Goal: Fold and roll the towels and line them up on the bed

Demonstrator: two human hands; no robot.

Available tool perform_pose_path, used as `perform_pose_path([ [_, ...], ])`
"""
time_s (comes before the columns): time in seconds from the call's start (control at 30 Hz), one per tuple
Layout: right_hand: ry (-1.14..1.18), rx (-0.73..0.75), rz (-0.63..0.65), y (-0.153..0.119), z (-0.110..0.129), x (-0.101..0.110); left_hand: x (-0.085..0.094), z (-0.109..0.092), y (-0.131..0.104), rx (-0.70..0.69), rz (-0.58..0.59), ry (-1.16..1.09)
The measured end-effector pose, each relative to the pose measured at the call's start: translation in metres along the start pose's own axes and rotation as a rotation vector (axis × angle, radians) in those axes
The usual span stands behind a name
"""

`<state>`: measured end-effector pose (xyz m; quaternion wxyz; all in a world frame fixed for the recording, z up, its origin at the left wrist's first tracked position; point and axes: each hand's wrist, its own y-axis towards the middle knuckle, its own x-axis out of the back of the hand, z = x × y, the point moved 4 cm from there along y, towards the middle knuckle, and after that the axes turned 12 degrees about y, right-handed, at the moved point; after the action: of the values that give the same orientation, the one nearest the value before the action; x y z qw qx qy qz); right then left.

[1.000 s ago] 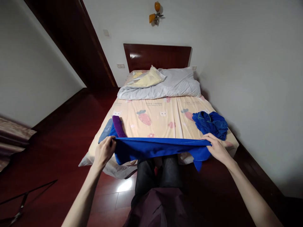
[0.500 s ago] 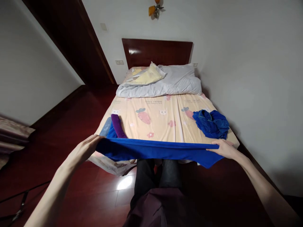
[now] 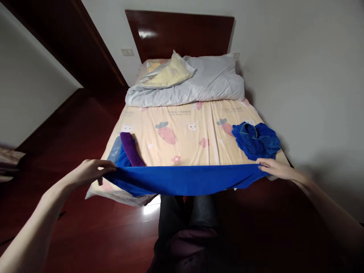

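Observation:
A long piece of blue cloth [image 3: 182,180] is stretched level across the near edge of the bed. My left hand [image 3: 98,170] pinches its left end, and my right hand [image 3: 269,167] pinches its right end. Its lower edge sags between them. Just beyond the right end lies a crumpled blue garment [image 3: 256,141] on the patterned sheet [image 3: 184,148]. Past the left end lie a rolled purple cloth [image 3: 131,148], another blue cloth [image 3: 123,158] partly hidden beneath it, and a grey-blue item [image 3: 114,150] with pale lettering.
A grey quilt [image 3: 213,81] and a pale yellow folded cloth [image 3: 169,74] lie at the far end, before the dark wooden headboard [image 3: 182,36]. Walls stand on both sides. Dark red flooring [image 3: 113,231] surrounds my legs, and a curtain [image 3: 10,163] hangs at far left.
My hands have moved farther apart, the left one outward, and the cloth's hanging right corner is drawn up. The view has tilted down and come closer to the bed.

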<state>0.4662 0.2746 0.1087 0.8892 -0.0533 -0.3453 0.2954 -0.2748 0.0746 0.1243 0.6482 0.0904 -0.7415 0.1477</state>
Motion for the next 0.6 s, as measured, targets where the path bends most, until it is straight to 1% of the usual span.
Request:
perform_pose_path([
  [0.07,0.022,0.007,0.079,0.024,-0.001,0.004,-0.013,-0.008,0.021,0.003,0.264,-0.043],
  [0.1,0.003,0.011,0.082,0.037,-0.001,0.008,-0.018,-0.012,0.033,-0.006,0.343,-0.071],
  [0.13,-0.033,0.012,0.07,0.052,0.0,0.013,-0.022,-0.015,0.047,-0.011,0.355,-0.088],
  [0.17,-0.085,0.013,0.049,0.067,0.001,0.018,-0.025,-0.019,0.062,-0.022,0.343,-0.095],
  [0.27,-0.265,0.037,-0.068,0.114,0.01,0.041,-0.025,-0.027,0.11,-0.07,0.243,-0.058],
  [0.33,-0.364,0.089,-0.214,0.14,0.023,0.06,-0.016,-0.032,0.137,-0.106,0.113,-0.002],
  [0.4,-0.421,0.206,-0.404,0.157,0.039,0.079,0.002,-0.039,0.154,-0.14,-0.109,0.046],
  [0.43,-0.437,0.278,-0.495,0.161,0.046,0.087,0.012,-0.043,0.157,-0.147,-0.242,0.059],
  [0.5,-0.463,0.407,-0.653,0.164,0.056,0.099,0.03,-0.052,0.153,-0.157,-0.497,0.074],
  [0.53,-0.478,0.446,-0.72,0.163,0.058,0.103,0.036,-0.056,0.148,-0.164,-0.601,0.081],
  [0.6,-0.494,0.502,-0.844,0.16,0.054,0.103,0.039,-0.061,0.134,-0.18,-0.754,0.102],
])
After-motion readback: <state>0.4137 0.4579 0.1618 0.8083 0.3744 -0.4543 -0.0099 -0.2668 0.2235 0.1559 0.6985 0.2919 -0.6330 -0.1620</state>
